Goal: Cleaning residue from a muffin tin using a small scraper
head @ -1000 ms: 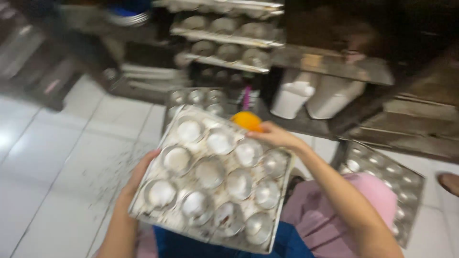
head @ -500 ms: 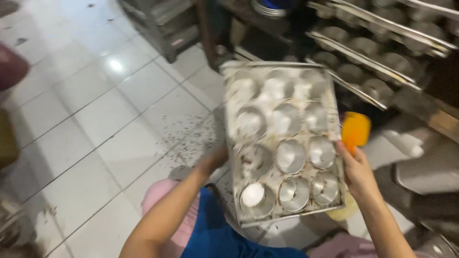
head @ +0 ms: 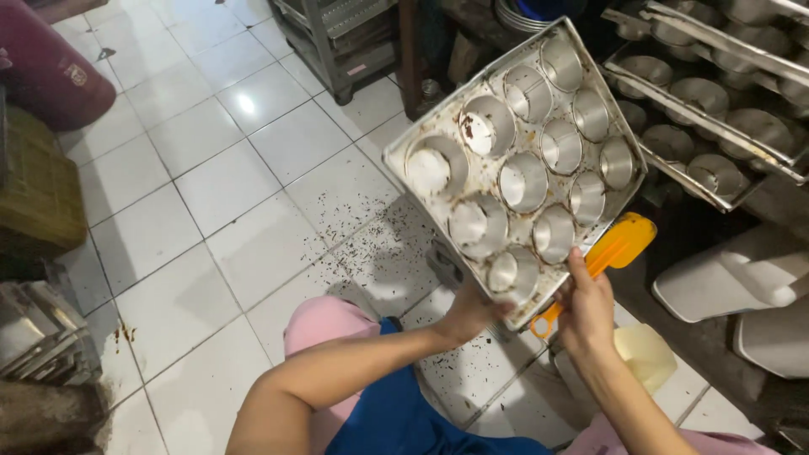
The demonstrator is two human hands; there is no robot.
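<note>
A worn metal muffin tray point(head: 484, 173) with several round cups is held tilted steeply over the white tiled floor. My left hand point(head: 468, 313) supports its lower edge from underneath. My right hand point(head: 586, 305) grips the tray's lower right corner and also holds an orange spatula point(head: 613, 251) pressed against the tray's underside, the blade sticking out to the right. The cups look empty, with brown residue on the tray's flat surface. Dark crumbs point(head: 383, 244) lie scattered on the tiles below the tray.
A rack point(head: 716, 109) at the upper right holds more metal cup trays. White plastic containers point(head: 742, 278) stand at the right. A stack of metal pans point(head: 38, 337) sits at the left edge, a woven brown item point(head: 34, 181) and a dark red object point(head: 46, 72) beyond it.
The view has swung left and the tray has been tipped up more steeply and raised toward the rack. Both hands keep their hold on its lower edge.
</note>
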